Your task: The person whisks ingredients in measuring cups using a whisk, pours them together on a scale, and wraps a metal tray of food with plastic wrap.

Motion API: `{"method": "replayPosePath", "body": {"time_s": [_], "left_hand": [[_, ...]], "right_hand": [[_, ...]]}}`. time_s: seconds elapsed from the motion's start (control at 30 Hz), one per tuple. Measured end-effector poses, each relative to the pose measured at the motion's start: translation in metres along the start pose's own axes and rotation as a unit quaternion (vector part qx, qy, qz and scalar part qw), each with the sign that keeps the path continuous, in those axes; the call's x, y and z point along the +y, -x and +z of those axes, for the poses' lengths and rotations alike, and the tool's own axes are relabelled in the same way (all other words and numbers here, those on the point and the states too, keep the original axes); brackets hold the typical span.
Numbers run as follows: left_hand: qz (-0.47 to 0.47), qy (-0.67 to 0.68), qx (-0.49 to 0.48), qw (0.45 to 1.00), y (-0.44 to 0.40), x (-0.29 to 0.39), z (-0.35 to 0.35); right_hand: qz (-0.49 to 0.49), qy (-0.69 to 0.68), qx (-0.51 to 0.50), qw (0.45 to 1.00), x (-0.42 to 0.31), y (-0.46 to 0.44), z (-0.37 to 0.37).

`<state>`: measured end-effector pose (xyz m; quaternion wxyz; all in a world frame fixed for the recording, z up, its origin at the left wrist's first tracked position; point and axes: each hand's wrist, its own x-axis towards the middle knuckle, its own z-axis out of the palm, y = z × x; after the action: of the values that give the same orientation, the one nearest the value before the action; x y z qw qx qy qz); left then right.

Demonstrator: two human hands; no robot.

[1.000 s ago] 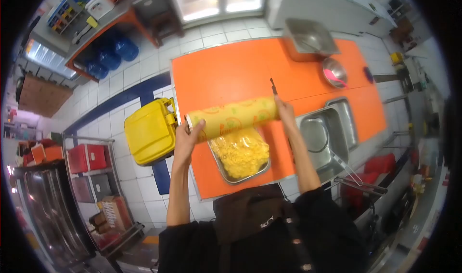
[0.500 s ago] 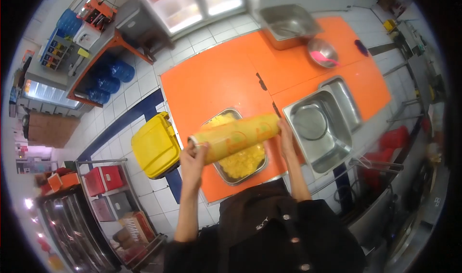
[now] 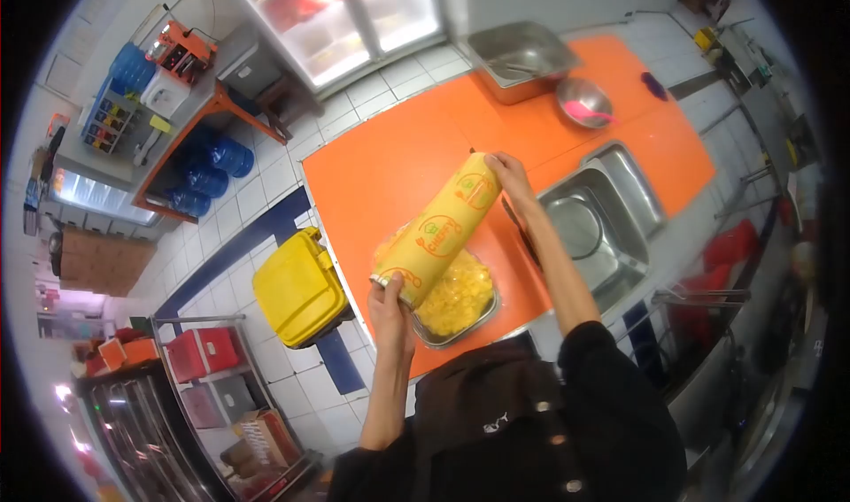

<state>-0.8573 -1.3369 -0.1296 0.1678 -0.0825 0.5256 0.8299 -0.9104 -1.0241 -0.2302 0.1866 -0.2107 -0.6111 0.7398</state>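
Observation:
A thick yellow roll of plastic wrap [image 3: 440, 232] with orange and green print is held at a slant over the table. My left hand [image 3: 388, 305] grips its near end, thumb on top. My right hand [image 3: 509, 174] is closed around the far end. Beneath the roll stands a metal tray [image 3: 449, 340] of chunky yellow food [image 3: 462, 297]. Shiny clear film seems to lie over the food. The roll hides the middle of the tray.
The orange table [image 3: 372, 166] carries a steel basin [image 3: 580, 236] on the right, a metal bowl [image 3: 584, 99] with a pink utensil, and a deep metal pan [image 3: 522, 55] at the back. A yellow lidded bin [image 3: 299, 289] stands beside the table's left edge.
The roll has swung from nearly level to a steep slant. My right hand has moved up and away, while my left stays at the near end. The view has shifted slightly.

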Motion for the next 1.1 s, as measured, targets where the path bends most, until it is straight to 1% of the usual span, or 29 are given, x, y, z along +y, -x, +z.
{"method": "replayPosePath", "body": {"time_s": [0.03, 0.07, 0.1, 0.13, 0.17, 0.2, 0.23, 0.27, 0.3, 0.33, 0.37, 0.4, 0.43, 0.5, 0.57, 0.63, 0.7, 0.77, 0.83, 0.9, 0.93, 0.97, 1.0, 1.03, 1.07, 1.1], "left_hand": [[-0.017, 0.033, 0.014, 0.999, -0.002, -0.002, 0.003], [-0.017, 0.039, 0.007, 0.999, -0.013, -0.003, -0.008], [-0.017, 0.043, 0.000, 0.999, -0.027, 0.000, -0.024], [-0.003, 0.042, 0.013, 0.999, -0.033, 0.017, -0.020], [0.011, 0.039, -0.003, 0.999, -0.048, 0.025, -0.035], [0.015, 0.010, -0.017, 1.000, -0.053, 0.043, -0.035], [0.021, -0.018, -0.032, 0.999, -0.056, 0.061, -0.034], [0.022, -0.023, -0.037, 0.999, -0.064, 0.061, -0.042], [0.028, -0.075, -0.039, 0.996, -0.074, 0.056, -0.055], [0.038, -0.126, -0.041, 0.990, -0.084, 0.054, -0.063], [0.051, -0.085, -0.039, 0.994, -0.086, 0.050, -0.059], [0.066, -0.064, -0.024, 0.995, -0.090, 0.048, -0.055], [0.077, -0.045, -0.006, 0.996, -0.094, 0.045, -0.053], [0.080, -0.049, 0.007, 0.996, -0.099, 0.045, -0.043], [0.081, -0.051, 0.018, 0.995, -0.098, 0.045, -0.018], [0.075, -0.053, 0.043, 0.995, -0.082, 0.045, 0.024], [0.071, -0.066, 0.052, 0.994, -0.071, 0.008, 0.037], [0.067, -0.090, 0.054, 0.992, -0.042, -0.018, 0.057], [-0.005, -0.172, 0.023, 0.985, -0.025, -0.040, 0.052], [-0.085, -0.166, 0.016, 0.982, 0.001, -0.037, 0.063], [-0.084, -0.162, 0.023, 0.983, 0.012, -0.047, 0.061], [-0.043, -0.185, 0.008, 0.982, 0.024, -0.059, 0.056], [-0.005, -0.212, -0.007, 0.977, 0.032, -0.066, 0.053], [-0.007, -0.215, -0.002, 0.977, 0.036, -0.066, 0.051], [-0.050, -0.200, -0.006, 0.979, 0.039, -0.065, 0.049], [-0.094, -0.184, -0.012, 0.978, 0.042, -0.064, 0.049]], "right_hand": [[0.017, 0.079, -0.032, 0.996, -0.012, -0.001, -0.008], [0.033, 0.157, -0.062, 0.985, -0.031, -0.002, -0.014], [0.025, 0.169, -0.100, 0.980, -0.048, -0.008, -0.015], [0.017, 0.176, -0.135, 0.975, -0.065, -0.015, -0.010], [0.005, 0.156, -0.180, 0.971, -0.082, -0.023, -0.001], [-0.009, 0.134, -0.224, 0.965, -0.098, -0.026, 0.013], [-0.016, 0.140, -0.217, 0.966, -0.114, -0.022, 0.032], [-0.022, 0.143, -0.214, 0.966, -0.111, -0.027, 0.049], [-0.028, 0.145, -0.212, 0.966, -0.108, -0.032, 0.067], [-0.044, 0.090, -0.228, 0.968, -0.079, -0.056, 0.081], [-0.058, 0.035, -0.247, 0.967, -0.062, -0.073, 0.091], [-0.064, 0.035, -0.250, 0.965, -0.061, -0.080, 0.097], [-0.050, 0.042, -0.239, 0.969, -0.057, -0.085, 0.102], [-0.032, 0.051, -0.233, 0.971, -0.055, -0.092, 0.109], [-0.039, 0.141, -0.178, 0.973, -0.057, -0.102, 0.101], [-0.034, 0.167, -0.127, 0.977, -0.053, -0.108, 0.084], [-0.028, 0.203, -0.094, 0.974, -0.029, -0.118, 0.052], [-0.046, 0.328, 0.025, 0.943, -0.012, -0.095, 0.033], [-0.047, 0.452, 0.010, 0.891, 0.008, -0.057, 0.014], [-0.099, 0.416, 0.012, 0.904, 0.008, 0.000, 0.009], [-0.113, 0.393, 0.029, 0.912, -0.002, 0.034, 0.010], [-0.127, 0.368, 0.046, 0.920, -0.006, 0.068, 0.009], [-0.095, 0.321, 0.070, 0.940, 0.003, 0.099, 0.000], [-0.063, 0.272, 0.096, 0.955, 0.012, 0.129, -0.009], [-0.036, 0.183, 0.147, 0.971, 0.024, 0.160, -0.012], [-0.009, 0.092, 0.200, 0.975, 0.036, 0.186, -0.017]]}}
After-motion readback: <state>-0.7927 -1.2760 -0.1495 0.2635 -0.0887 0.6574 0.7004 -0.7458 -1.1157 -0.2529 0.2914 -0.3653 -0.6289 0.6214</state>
